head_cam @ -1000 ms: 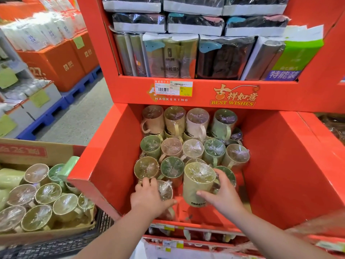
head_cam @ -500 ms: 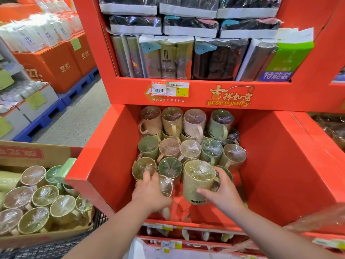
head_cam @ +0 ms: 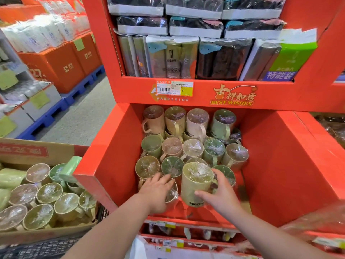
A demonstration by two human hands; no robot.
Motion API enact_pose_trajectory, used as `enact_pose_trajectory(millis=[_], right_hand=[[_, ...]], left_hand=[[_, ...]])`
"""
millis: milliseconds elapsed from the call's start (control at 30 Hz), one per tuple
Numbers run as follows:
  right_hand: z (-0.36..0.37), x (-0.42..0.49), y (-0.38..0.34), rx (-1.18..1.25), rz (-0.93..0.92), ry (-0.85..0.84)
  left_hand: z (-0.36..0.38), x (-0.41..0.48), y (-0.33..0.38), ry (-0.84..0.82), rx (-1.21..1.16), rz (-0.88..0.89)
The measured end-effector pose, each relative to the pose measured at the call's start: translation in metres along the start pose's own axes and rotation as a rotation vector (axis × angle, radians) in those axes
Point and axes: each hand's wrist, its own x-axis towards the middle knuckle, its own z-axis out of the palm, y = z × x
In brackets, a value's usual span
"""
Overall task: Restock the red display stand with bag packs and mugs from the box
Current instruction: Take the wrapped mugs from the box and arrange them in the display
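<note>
The red display stand point(head_cam: 97, 171) has a lower bin filled with several plastic-wrapped mugs point(head_cam: 192, 146) in green, beige and pink. My right hand point(head_cam: 220, 195) grips a yellow-green mug point(head_cam: 196, 186) standing upright at the front of the bin. My left hand point(head_cam: 158, 191) curls over a wrapped mug point(head_cam: 172, 193) just left of it, mostly hiding it. Bag packs point(head_cam: 171, 57) fill the upper shelf. The cardboard box point(head_cam: 37, 152) at lower left holds several more wrapped mugs point(head_cam: 48, 193) and green packs.
The box sits on a dark wire cart point(head_cam: 46, 247). Orange cartons point(head_cam: 61, 66) on blue pallets point(head_cam: 56, 113) line the aisle at left, with grey floor point(head_cam: 82, 116) between. The bin's right half shows bare red bottom point(head_cam: 265, 174). Another red stand adjoins at right.
Both hands have held about the same place on the two front mugs. The view has shifted down slightly; the mugs have barely moved.
</note>
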Motion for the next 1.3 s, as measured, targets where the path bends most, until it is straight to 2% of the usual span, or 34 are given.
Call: enact_pose_trajectory(millis=[233,433,800,867,933,1033,1133,1233,1300], right_hand=[[0.001,-0.006,-0.002,-0.046,-0.003,0.000],[0.004,-0.006,-0.001,-0.053,0.011,0.008],[0.018,-0.007,-0.002,-0.031,0.011,-0.026],[0.022,-0.007,-0.003,-0.041,0.013,-0.035],[0.026,-0.006,-0.003,-0.046,0.004,-0.031],[0.032,-0.005,-0.002,-0.054,-0.017,-0.015],[0.038,-0.005,-0.002,-0.057,-0.010,-0.028],[0.038,-0.005,-0.006,-0.049,-0.036,-0.033],[0.035,-0.007,-0.008,-0.059,-0.091,-0.099]], left_hand=[[0.012,-0.008,-0.001,0.031,-0.043,-0.040],[0.018,-0.005,-0.010,0.097,-0.052,-0.176],[0.025,-0.007,-0.009,0.131,-0.029,-0.242],[0.022,-0.007,-0.007,0.145,-0.088,-0.235],[0.018,-0.010,-0.005,0.259,-0.197,-0.219],[0.009,-0.013,0.005,0.405,-0.497,-0.134],[-0.001,-0.010,0.024,0.323,-0.841,-0.096],[-0.003,-0.002,0.034,0.285,-0.831,-0.105],[-0.004,0.002,0.032,0.291,-0.830,-0.120]])
